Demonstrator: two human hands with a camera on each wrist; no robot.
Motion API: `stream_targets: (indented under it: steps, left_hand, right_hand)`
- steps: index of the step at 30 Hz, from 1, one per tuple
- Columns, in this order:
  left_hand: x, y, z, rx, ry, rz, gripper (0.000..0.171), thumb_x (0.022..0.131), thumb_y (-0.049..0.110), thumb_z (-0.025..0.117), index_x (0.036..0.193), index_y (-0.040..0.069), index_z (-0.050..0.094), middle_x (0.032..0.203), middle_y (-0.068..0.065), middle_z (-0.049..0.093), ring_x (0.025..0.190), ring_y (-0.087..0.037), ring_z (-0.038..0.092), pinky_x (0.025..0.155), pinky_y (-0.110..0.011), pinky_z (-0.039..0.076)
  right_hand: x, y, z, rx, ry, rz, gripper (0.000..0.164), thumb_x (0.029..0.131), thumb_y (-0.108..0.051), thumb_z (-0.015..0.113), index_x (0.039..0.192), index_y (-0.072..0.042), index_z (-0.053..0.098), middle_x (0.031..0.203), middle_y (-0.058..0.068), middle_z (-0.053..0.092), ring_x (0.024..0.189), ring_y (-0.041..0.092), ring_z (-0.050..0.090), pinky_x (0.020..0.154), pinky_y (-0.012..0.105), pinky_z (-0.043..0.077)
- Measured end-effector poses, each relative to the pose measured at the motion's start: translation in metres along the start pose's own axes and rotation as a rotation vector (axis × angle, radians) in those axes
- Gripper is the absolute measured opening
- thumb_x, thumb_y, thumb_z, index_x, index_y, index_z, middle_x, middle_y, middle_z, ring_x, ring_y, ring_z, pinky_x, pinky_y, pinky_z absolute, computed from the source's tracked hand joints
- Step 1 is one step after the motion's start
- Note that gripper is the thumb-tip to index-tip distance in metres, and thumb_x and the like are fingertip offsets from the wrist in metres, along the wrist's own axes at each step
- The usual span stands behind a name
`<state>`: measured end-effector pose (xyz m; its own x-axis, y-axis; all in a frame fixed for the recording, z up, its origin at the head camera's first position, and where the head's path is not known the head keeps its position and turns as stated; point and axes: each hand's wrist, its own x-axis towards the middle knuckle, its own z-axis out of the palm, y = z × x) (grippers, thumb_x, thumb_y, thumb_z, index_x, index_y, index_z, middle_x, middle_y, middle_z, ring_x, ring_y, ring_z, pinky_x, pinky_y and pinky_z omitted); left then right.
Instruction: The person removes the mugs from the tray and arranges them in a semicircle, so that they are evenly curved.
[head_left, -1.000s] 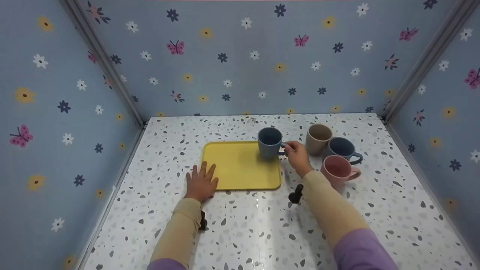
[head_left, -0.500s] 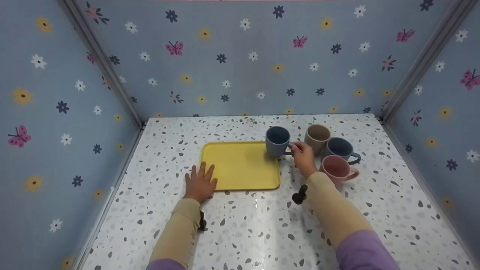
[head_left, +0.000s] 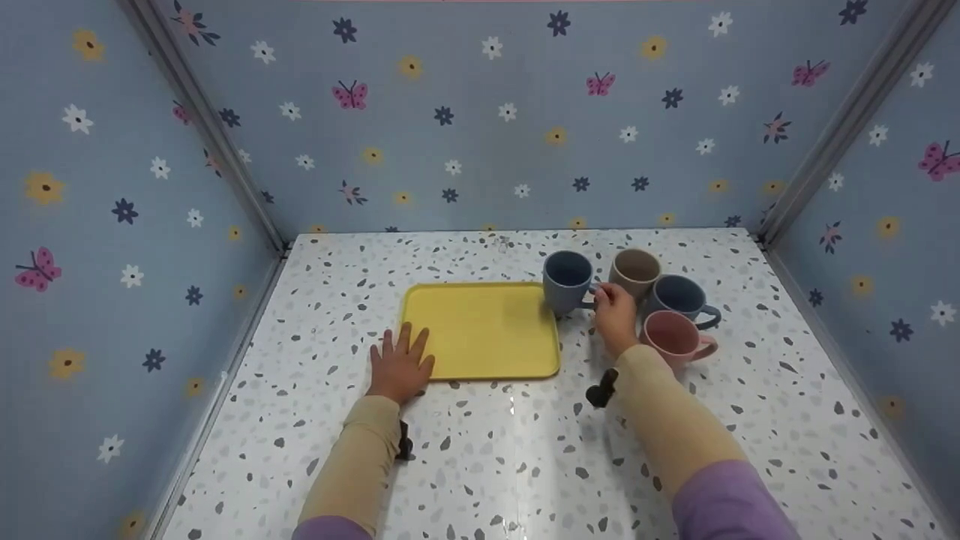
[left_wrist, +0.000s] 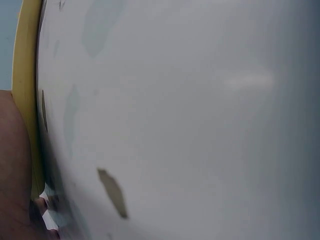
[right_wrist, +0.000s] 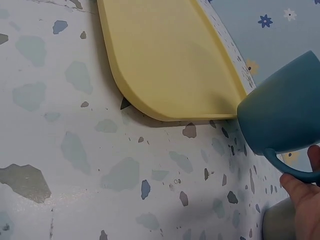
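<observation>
My right hand (head_left: 616, 321) pinches the handle of a blue mug (head_left: 568, 281), held upright over the right back corner of a yellow tray (head_left: 480, 334). In the right wrist view the blue mug (right_wrist: 282, 105) overlaps the tray's edge (right_wrist: 165, 112), thumb and fingers at its handle. My left hand (head_left: 400, 369) lies flat with spread fingers on the tray's front left corner. The left wrist view catches only part of that hand (left_wrist: 12, 170) against the tray's side (left_wrist: 25, 55).
Right of the held mug stand a beige mug (head_left: 636, 274), a second blue mug (head_left: 677, 294) and a pink mug (head_left: 673, 336), close together. The speckled white table (head_left: 480, 457) is bounded by flower-patterned walls (head_left: 480, 112) at the back and sides.
My right hand has moved to the right with the blue mug, from above the tray to its right back edge. The left hand has stayed on the tray's corner.
</observation>
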<state>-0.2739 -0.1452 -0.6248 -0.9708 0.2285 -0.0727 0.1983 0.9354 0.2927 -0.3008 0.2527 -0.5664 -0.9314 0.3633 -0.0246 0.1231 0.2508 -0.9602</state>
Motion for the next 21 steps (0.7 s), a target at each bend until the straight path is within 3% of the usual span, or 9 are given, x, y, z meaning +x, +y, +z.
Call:
stream_targets:
  steps: [9,15,21]
  left_hand:
    - [0.0011,-0.0020,0.0025,0.007,-0.025,0.001,0.063,0.106,0.046,0.033,0.163,0.020,0.024,0.169,-0.016,0.012,0.150,-0.053,0.004,0.115,-0.073,0.006]
    - [-0.0011,0.0005,-0.0005,0.010,-0.009,0.005,0.062,0.107,0.045,0.037,0.162,0.019,0.027,0.168,-0.017,0.016,0.150,-0.054,0.008,0.115,-0.074,0.008]
    - [0.0012,-0.0005,0.0015,0.013,-0.002,0.009,0.062,0.106,0.045,0.036,0.162,0.019,0.027,0.168,-0.017,0.016,0.149,-0.054,0.009,0.115,-0.074,0.009]
  right_hand:
    - [-0.0016,0.0036,-0.0044,0.039,0.029,0.055,0.030,0.109,-0.011,0.041,0.132,0.001,0.056,0.129,0.020,0.056,0.111,0.023,0.052,0.094,0.036,0.046]
    - [-0.0044,0.0048,-0.0077,-0.009,0.046,0.080,0.032,0.110,-0.013,0.041,0.135,0.001,0.055,0.133,0.016,0.057,0.119,0.024,0.052,0.103,0.039,0.044]
    - [-0.0054,0.0078,-0.0104,-0.027,0.037,0.112,0.033,0.110,-0.017,0.040,0.136,-0.003,0.054,0.135,0.014,0.056,0.120,0.024,0.052,0.103,0.040,0.044]
